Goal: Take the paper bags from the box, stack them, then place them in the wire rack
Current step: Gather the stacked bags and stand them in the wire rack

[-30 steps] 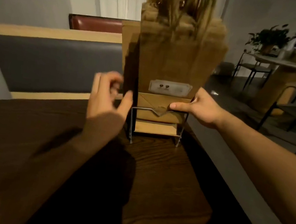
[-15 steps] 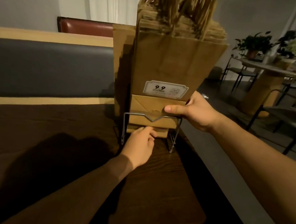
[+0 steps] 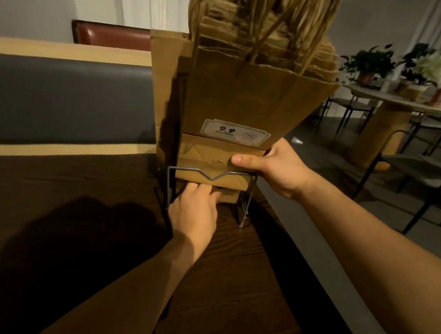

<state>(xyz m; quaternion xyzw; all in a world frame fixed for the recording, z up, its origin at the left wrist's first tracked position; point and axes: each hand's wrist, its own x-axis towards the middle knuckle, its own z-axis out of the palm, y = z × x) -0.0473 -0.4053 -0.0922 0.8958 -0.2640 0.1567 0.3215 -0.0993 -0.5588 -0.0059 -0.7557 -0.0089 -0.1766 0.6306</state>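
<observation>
A thick stack of brown paper bags (image 3: 252,97) with twisted handles stands upright in a small wire rack (image 3: 247,196) on the dark wooden table (image 3: 237,298). The front bag carries a white label reading 9.9. My right hand (image 3: 276,166) grips the stack's right lower edge, thumb across the front fold. Reaching under the rack's front wire, my left hand (image 3: 196,209) has its fingertips against the bottom of the bags. Another brown bag (image 3: 160,86) stands behind the stack on the left.
A grey padded bench back (image 3: 58,97) with wooden trim runs behind the table. To the right the table edge drops to a floor with chairs (image 3: 427,174) and a round table (image 3: 394,107) holding plants.
My left hand came down from beside the stack to the rack's base and now presses the bags' bottom. My right hand kept its hold and shifted slightly up.
</observation>
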